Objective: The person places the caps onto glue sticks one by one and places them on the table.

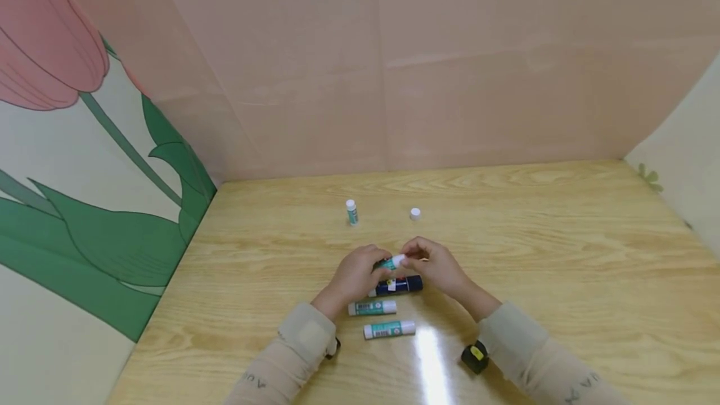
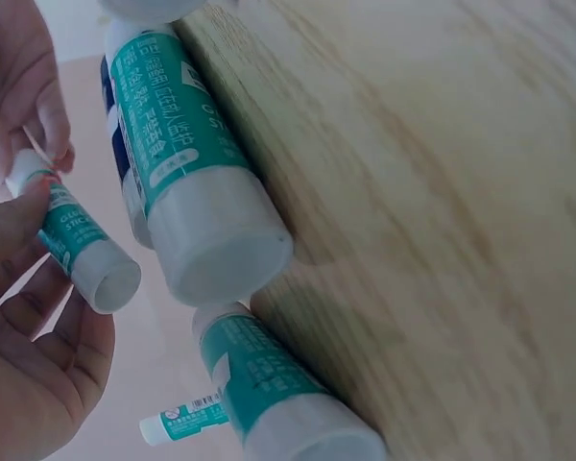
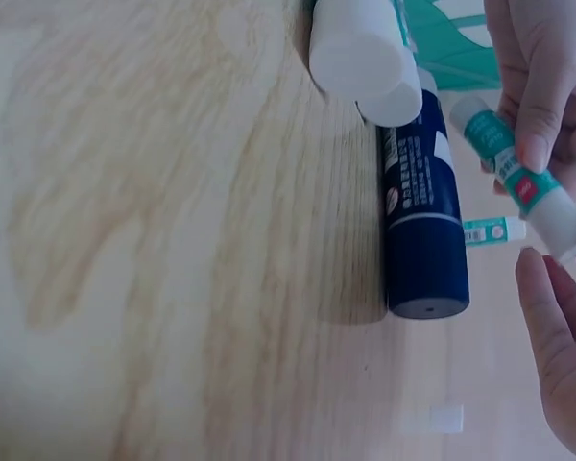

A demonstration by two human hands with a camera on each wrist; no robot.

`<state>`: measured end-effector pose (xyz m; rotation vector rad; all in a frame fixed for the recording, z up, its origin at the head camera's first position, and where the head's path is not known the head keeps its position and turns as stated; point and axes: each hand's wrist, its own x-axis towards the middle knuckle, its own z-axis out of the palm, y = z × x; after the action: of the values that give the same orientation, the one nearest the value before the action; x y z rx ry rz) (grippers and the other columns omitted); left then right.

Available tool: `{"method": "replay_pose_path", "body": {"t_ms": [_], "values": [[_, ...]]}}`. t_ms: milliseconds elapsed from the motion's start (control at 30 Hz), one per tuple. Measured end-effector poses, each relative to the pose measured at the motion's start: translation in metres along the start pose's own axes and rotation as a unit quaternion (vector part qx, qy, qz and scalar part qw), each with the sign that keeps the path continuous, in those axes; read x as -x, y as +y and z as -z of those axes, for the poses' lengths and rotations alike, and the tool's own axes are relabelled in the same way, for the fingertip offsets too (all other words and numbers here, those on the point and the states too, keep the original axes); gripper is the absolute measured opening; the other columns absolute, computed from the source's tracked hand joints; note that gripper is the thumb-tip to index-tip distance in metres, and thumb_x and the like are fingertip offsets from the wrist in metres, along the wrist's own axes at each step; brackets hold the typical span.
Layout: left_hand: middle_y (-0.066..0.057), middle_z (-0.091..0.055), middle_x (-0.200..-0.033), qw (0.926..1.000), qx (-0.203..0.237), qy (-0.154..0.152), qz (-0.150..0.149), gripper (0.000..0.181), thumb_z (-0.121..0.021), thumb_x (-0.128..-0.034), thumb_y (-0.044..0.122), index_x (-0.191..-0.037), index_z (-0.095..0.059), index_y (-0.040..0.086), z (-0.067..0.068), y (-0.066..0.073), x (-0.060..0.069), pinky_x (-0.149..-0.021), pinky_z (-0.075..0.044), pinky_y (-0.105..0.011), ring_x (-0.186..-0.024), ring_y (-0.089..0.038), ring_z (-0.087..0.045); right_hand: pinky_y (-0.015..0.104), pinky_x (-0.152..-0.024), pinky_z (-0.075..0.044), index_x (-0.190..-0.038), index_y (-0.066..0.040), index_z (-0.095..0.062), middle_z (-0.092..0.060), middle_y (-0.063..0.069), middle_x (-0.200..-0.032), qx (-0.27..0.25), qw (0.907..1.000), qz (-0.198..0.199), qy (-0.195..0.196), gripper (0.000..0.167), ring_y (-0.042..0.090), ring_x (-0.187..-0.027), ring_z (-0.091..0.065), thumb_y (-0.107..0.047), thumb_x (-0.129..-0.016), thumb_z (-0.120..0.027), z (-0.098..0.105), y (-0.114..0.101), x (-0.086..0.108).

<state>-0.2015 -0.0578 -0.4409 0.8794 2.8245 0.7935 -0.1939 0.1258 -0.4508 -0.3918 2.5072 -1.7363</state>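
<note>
My left hand (image 1: pixel 360 274) grips a green-and-white glue stick (image 2: pixel 74 230) by its body, tilted above the table. At the stick's other end, the thumb and fingers of my right hand (image 1: pixel 441 269) pinch its white tip (image 3: pixel 555 221). Right beneath them lies a dark blue glue stick (image 3: pixel 424 211), partly covered by the left hand in the head view. Closer to me are two more green-and-white glue sticks, an upper one (image 1: pixel 372 308) and a lower one (image 1: pixel 389 329), both lying on their sides.
Beyond the hands, a small glue stick (image 1: pixel 352 212) stands upright on the wooden table (image 1: pixel 562 255). A loose white cap (image 1: pixel 415 213) sits to its right. A black and yellow object (image 1: pixel 475 357) is by the right cuff. Printed panels (image 1: pixel 315 80) border the table.
</note>
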Motion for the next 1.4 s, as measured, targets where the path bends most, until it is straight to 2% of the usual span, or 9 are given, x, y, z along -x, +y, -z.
{"method": "replay_pose_path", "body": {"t_ms": [233,400,633,700,867,1167,1400], "values": [[0.002,-0.057,-0.099,0.9996,0.004,0.027,0.011,0.025,-0.059,-0.0822,0.019,-0.105,-0.06,0.011,-0.001,-0.008,0.007,-0.077,-0.042,-0.024,-0.089,-0.01,-0.053,0.03,-0.068,-0.045,-0.093,-0.003,-0.057,-0.058,0.006,-0.087,0.011,0.9997,-0.02,-0.001,0.022,0.02,-0.081,-0.053,-0.022,-0.082,-0.059,0.011,0.007,0.007],[0.001,-0.056,-0.106,0.9989,0.005,0.035,0.032,0.024,-0.058,-0.0829,0.02,-0.106,-0.059,0.011,0.001,-0.013,0.015,-0.082,-0.041,-0.028,-0.097,-0.013,-0.052,0.03,-0.068,-0.044,-0.094,-0.001,-0.057,-0.058,0.007,-0.087,0.03,0.9992,-0.025,0.007,0.024,0.019,-0.079,-0.052,-0.023,-0.085,-0.055,0.024,0.014,0.011],[0.002,-0.057,-0.094,0.9968,0.015,0.043,0.066,0.021,-0.059,-0.0823,0.019,-0.101,-0.06,0.011,0.006,-0.013,0.029,-0.073,-0.043,-0.027,-0.083,-0.01,-0.052,0.035,-0.069,-0.046,-0.095,0.002,-0.055,-0.057,0.015,-0.09,0.02,0.9992,-0.031,0.013,0.024,0.023,-0.08,-0.054,-0.021,-0.086,-0.053,0.035,0.021,0.016],[0.002,-0.056,-0.09,0.9961,0.021,0.04,0.076,0.02,-0.059,-0.082,0.019,-0.1,-0.06,0.01,0.008,-0.013,0.032,-0.069,-0.044,-0.026,-0.079,-0.009,-0.051,0.035,-0.07,-0.046,-0.094,0.001,-0.055,-0.057,0.016,-0.091,0.017,0.9989,-0.04,0.015,0.025,0.023,-0.081,-0.055,-0.022,-0.086,-0.054,0.037,0.022,0.017],[0.003,-0.054,-0.084,0.9949,0.021,0.026,0.095,0.022,-0.06,-0.0811,0.022,-0.099,-0.06,0.008,0.009,-0.012,0.042,-0.062,-0.042,-0.024,-0.071,-0.008,-0.049,0.031,-0.067,-0.045,-0.093,-0.002,-0.056,-0.058,0.011,-0.09,0.051,0.9973,-0.05,0.018,0.024,0.019,-0.08,-0.052,-0.025,-0.086,-0.053,0.039,0.026,0.019],[0.003,-0.052,-0.08,0.9955,0.006,0.021,0.092,0.017,-0.061,-0.0802,0.021,-0.091,-0.06,0.007,0.007,-0.016,0.055,-0.059,-0.041,-0.024,-0.068,-0.009,-0.047,0.031,-0.067,-0.042,-0.093,-0.003,-0.056,-0.058,0.009,-0.089,0.082,0.9949,-0.054,0.025,0.023,0.019,-0.08,-0.052,-0.024,-0.087,-0.052,0.045,0.029,0.023],[0.006,-0.043,-0.07,0.994,-0.013,-0.001,0.109,0.015,-0.062,-0.0798,0.022,-0.086,-0.058,0.009,0.007,-0.015,0.06,-0.052,-0.036,-0.022,-0.06,-0.008,-0.041,0.031,-0.065,-0.043,-0.095,-0.003,-0.056,-0.058,0.009,-0.09,0.08,0.9946,-0.064,0.021,0.025,0.021,-0.079,-0.053,-0.026,-0.087,-0.051,0.049,0.034,0.024]]}}
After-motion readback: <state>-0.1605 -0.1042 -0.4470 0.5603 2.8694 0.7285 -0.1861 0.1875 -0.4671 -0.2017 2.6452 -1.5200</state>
